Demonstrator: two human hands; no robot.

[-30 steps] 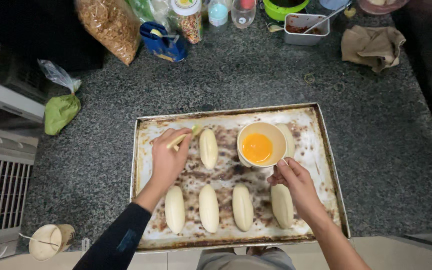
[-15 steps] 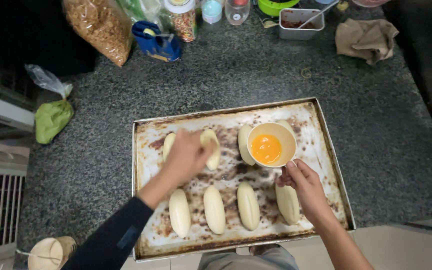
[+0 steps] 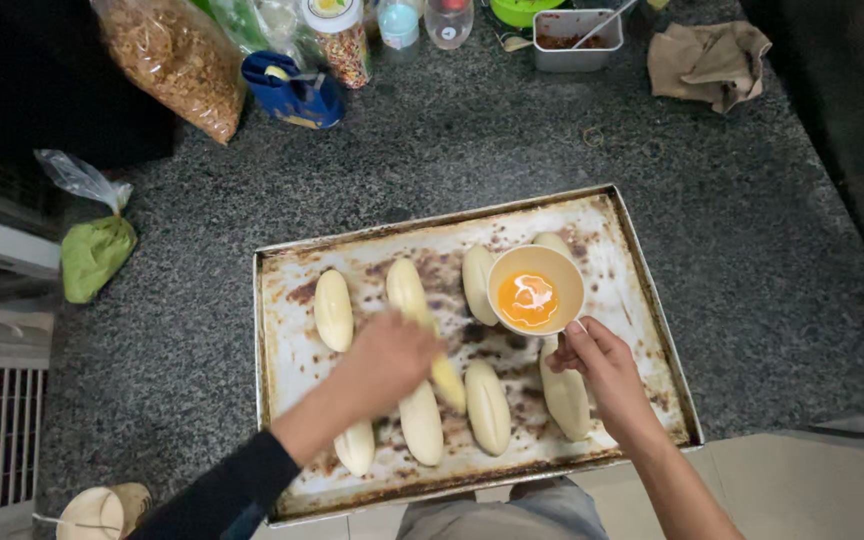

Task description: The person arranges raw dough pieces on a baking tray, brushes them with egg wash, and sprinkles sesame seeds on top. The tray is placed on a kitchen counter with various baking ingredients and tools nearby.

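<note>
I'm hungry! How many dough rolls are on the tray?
8 rolls: four in the tray's far row, four in the near row; the left hand may hide more.

- Table (image 3: 512,150): dark speckled stone.
- Baking tray (image 3: 282,400), stained, centre-front, resting on table.
- Far edge: bag of brownish crumbs (image 3: 172,60), blue tape dispenser (image 3: 297,95), sprinkles jar (image 3: 337,35), two small bottles (image 3: 422,20), metal tub w/ spoon (image 3: 572,40).
- Back right: crumpled brown cloth (image 3: 707,60).
- Left: green-filled plastic bag (image 3: 92,250).
- Front-left corner: tan cup-like thing (image 3: 102,510), partly cut off.
</note>
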